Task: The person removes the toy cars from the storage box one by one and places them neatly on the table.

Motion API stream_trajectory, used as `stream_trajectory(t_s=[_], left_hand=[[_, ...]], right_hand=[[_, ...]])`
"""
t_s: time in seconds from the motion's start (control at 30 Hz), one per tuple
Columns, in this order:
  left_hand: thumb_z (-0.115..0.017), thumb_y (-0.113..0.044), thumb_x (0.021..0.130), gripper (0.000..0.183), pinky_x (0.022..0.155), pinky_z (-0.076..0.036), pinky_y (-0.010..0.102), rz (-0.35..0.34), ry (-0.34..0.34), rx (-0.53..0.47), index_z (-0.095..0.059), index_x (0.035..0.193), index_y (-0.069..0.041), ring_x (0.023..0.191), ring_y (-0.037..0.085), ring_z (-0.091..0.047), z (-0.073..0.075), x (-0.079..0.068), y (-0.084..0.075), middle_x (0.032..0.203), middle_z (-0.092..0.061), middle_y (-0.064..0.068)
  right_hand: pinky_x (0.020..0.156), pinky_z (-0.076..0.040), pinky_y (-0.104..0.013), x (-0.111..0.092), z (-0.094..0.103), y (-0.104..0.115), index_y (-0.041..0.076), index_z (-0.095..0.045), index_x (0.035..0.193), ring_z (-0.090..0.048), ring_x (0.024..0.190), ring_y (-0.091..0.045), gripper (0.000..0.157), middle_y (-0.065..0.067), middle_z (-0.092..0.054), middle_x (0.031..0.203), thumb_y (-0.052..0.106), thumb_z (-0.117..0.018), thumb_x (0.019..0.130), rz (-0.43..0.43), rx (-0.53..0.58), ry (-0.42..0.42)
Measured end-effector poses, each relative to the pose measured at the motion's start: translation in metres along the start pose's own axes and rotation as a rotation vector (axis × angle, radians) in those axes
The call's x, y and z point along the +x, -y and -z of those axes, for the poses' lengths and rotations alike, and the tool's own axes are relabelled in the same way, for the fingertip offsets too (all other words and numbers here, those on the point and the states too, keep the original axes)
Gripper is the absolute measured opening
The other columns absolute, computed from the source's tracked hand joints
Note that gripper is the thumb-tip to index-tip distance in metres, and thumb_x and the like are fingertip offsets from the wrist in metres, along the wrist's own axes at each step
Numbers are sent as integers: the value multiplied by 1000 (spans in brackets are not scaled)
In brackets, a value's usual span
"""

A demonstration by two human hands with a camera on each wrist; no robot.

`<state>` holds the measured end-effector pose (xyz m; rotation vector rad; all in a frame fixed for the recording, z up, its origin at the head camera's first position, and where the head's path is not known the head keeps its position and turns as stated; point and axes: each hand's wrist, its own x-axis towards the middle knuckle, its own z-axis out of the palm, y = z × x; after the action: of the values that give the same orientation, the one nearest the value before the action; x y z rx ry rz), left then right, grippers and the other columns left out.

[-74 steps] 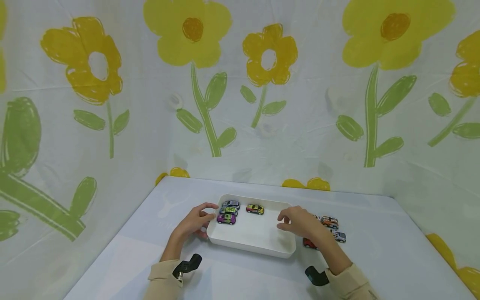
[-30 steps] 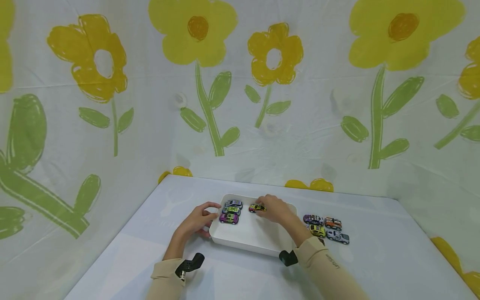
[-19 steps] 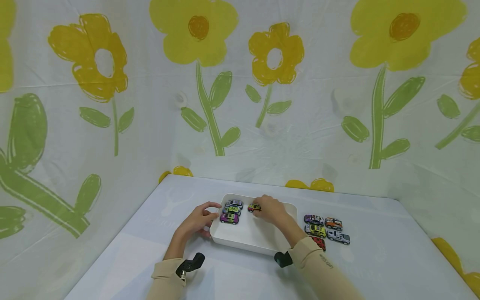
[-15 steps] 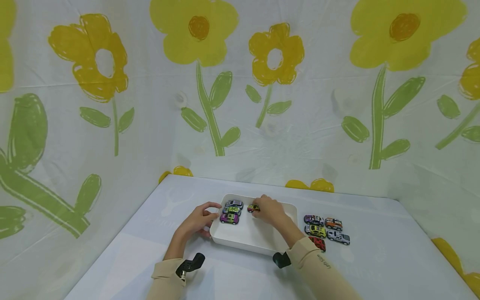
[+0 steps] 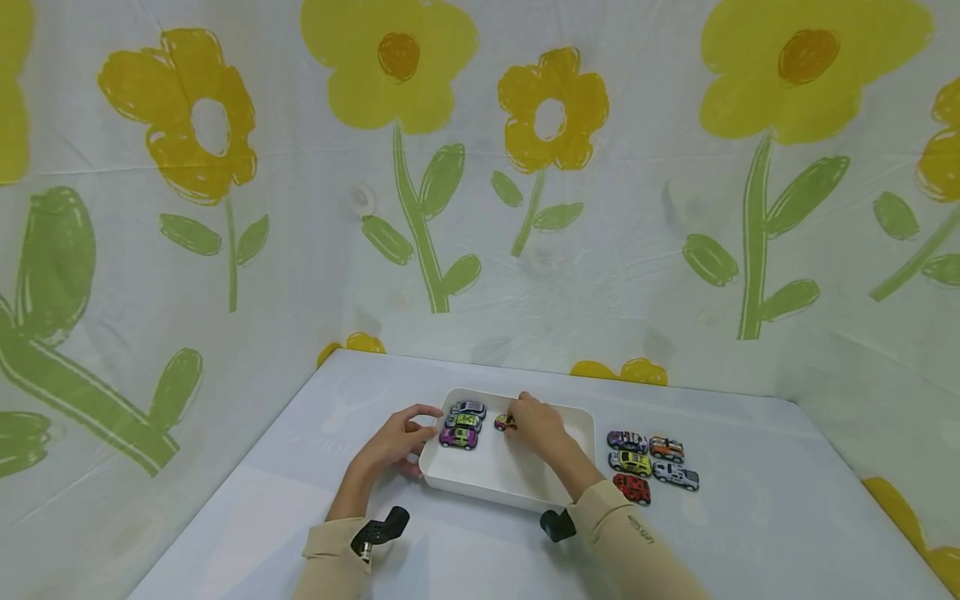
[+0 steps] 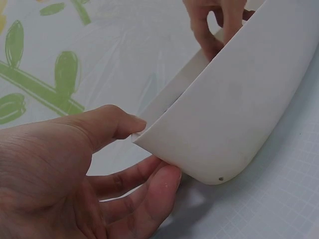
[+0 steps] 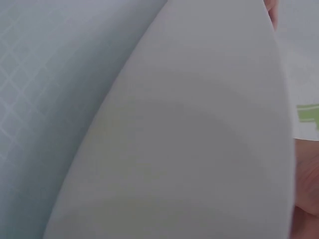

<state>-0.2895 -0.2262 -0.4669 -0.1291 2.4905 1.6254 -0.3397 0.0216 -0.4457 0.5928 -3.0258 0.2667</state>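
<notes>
The left grip point(image 5: 395, 439) clasped the white tray point(image 5: 480, 462) by its left end. Inside that end, a silver car point(image 5: 468, 408), a green car point(image 5: 463, 422) and a purple car point(image 5: 458, 437) sat close together. Right of them in the tray, the yellow-and-red car point(image 5: 504, 422) was pinched by the right grip point(image 5: 536, 425); adjusting its place looked like the step in hand. The next move seemed to call for letting go gently. Farther right, five loose cars point(image 5: 630, 462) stood on the counter point(image 5: 750, 500).

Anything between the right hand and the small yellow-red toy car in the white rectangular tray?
Nothing visible: the right hand grips the small yellow-red toy car. Leftward, toward the silver, green and purple toy cars, only bare white tray shows.
</notes>
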Motion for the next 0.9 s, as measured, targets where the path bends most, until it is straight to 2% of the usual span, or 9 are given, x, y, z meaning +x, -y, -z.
stream_trajectory(t_s=[0.23, 0.57, 0.9], left_hand=[[-62, -24, 96, 35, 50, -57, 34, -1, 1, 2, -58, 130, -25, 75, 21, -63, -1, 0, 0, 107, -63, 13], [-62, -25, 95, 35, 50, -57, 32, 2, -3, 13, -58, 130, -26, 73, 20, -62, -1, 0, 0, 108, -63, 13], [-62, -25, 96, 35, 50, -57, 32, 0, -3, 9, -58, 130, -26, 73, 20, -63, -1, 0, 0, 109, -63, 13]], right_hand=[[75, -56, -37, -2, -1, 0, 8, -75, 95, -58, 76, -16, 22, -4, -65, 87, 20, -83, 78, 11, 11, -31], [76, -55, -33, -5, 0, 3, 9, -75, 95, -56, 74, -14, 22, -3, -70, 87, 20, -83, 78, 6, 14, -12], [81, -56, -35, -6, 1, -2, 9, -75, 95, -60, 76, -16, 23, -3, -72, 89, 21, -84, 77, -3, 48, 24]])
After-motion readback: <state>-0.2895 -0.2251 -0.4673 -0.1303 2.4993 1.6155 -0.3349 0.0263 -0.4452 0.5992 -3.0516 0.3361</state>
